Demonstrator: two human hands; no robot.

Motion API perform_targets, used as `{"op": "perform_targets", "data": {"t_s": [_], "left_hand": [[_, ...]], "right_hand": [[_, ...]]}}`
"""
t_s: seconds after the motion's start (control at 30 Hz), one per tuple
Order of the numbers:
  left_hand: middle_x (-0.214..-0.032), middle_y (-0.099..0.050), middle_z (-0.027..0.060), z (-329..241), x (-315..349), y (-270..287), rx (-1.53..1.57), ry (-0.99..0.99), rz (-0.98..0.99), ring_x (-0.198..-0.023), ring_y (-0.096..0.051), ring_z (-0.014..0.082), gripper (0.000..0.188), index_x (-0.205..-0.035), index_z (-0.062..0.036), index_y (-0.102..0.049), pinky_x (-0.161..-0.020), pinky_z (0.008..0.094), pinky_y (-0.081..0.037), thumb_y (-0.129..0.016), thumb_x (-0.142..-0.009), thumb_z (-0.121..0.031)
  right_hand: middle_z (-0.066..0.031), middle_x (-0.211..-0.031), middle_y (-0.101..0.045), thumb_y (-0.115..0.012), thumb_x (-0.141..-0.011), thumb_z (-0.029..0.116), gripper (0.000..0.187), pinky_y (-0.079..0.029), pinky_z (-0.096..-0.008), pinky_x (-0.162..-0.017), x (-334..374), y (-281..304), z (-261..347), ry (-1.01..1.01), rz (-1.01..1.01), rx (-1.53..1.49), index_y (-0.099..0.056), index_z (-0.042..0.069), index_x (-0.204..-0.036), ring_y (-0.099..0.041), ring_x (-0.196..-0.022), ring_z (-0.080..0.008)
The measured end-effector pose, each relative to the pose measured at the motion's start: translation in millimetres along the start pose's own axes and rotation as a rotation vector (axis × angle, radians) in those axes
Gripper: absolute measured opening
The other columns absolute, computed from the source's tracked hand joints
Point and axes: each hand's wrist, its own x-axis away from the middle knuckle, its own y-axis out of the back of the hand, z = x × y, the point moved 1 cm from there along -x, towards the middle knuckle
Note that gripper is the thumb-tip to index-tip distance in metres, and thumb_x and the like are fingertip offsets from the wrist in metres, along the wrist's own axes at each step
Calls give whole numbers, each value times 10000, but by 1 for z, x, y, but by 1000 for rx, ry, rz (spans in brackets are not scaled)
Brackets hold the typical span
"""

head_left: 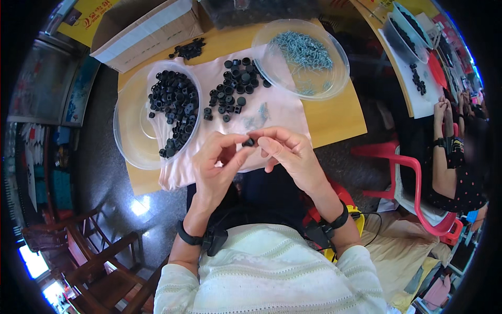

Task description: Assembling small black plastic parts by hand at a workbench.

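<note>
Over the near edge of a pink cloth, my two hands meet around a small black plastic part. The thumb and forefinger of my left hand pinch it. My right hand comes in from the other side, thumb and forefinger drawn together at the part; what lies between them is too small to make out. Just beyond my hands, black round caps are spread on the cloth with a little patch of thin metal pieces. Left of them, a clear plastic basin holds many more black parts.
At the back right of the table a clear tub holds thin silvery screws or pins. A cardboard box and a small black heap sit at the back left. To the right are a pink chair and another person's arm.
</note>
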Motion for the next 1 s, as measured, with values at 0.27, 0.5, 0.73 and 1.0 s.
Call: {"op": "perform_targets", "data": {"t_s": [0.27, 0.5, 0.73, 1.0], "left_hand": [[-803, -564, 13, 3, 16, -7, 124, -30, 78, -614, -506, 41, 210, -984, -28, -663, -512, 180, -388, -730, -786, -20], [-814, -605, 42, -2, -16, -4, -160, -11, 88, -605, -547, 81, 208, -984, -41, -673, -523, 215, -421, -691, -784, 15], [-750, -587, 75, 2, -47, -10, -644, -154, 73, -591, -581, 182, 132, -930, -35, -674, -537, 265, -440, -667, -799, -20], [-799, -595, 40, -3, -59, -14, -968, -248, 265, -661, -619, 246, 71, -881, -92, -668, -570, 328, -484, -641, -817, -105]], "right_hand": [[-6, -909, -638, -637, -902, 180, 254, -529, -195, -604, 14, 11, -12, -265, 172, -421, -641, 20, -1099, -580, -770, -49], [-38, -907, -647, -644, -881, 112, 187, -539, -229, -637, 9, 22, -3, -120, -23, -162, -641, 11, -1039, -612, -777, -85], [-113, -837, -572, -647, -755, -31, 187, -495, -330, -658, -5, 19, -4, 366, -188, 895, -605, 21, -930, -607, -774, -269], [-117, -859, -545, -630, -756, -29, 168, -473, -373, -709, -5, 16, 2, 401, -147, 1017, -600, 23, -912, -574, -839, -298]]}}
